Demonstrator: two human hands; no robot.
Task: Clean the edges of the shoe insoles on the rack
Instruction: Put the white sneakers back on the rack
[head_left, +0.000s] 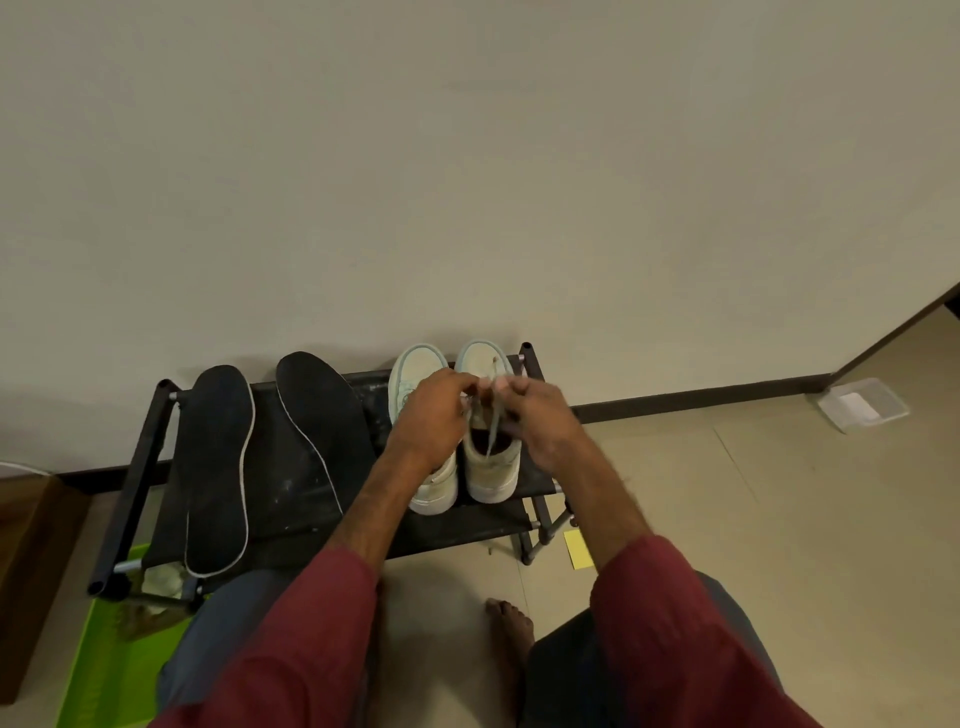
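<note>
Oddly enough, both hands are busy with the pale shoes rather than the insoles. The left hand (434, 415) and the right hand (540, 421) meet above the right-hand shoe (491, 467) of the pair, fingertips pinched on its laces (493, 415), as if tying or loosening them; the exact grip is blurred where the fingers come together. The other shoe (415, 374) stands just beside it, partly under the left wrist. Both sit on the right part of the low black rack (291, 499) against the wall. The two dark insoles (218, 467) lie flat on the left part of that same rack, side by side, pale edging showing round their rims, and nobody is touching them. I see no cloth or brush in either hand. A green tray (114, 665) lies on the floor under the rack's near left corner, with something crumpled in it that I cannot make out. Judging from this, the edge cleaning is either finished or not begun; the pale rims give no clear sign. If the shoes are being opened to take the insoles back, the job is near its end.
</note>
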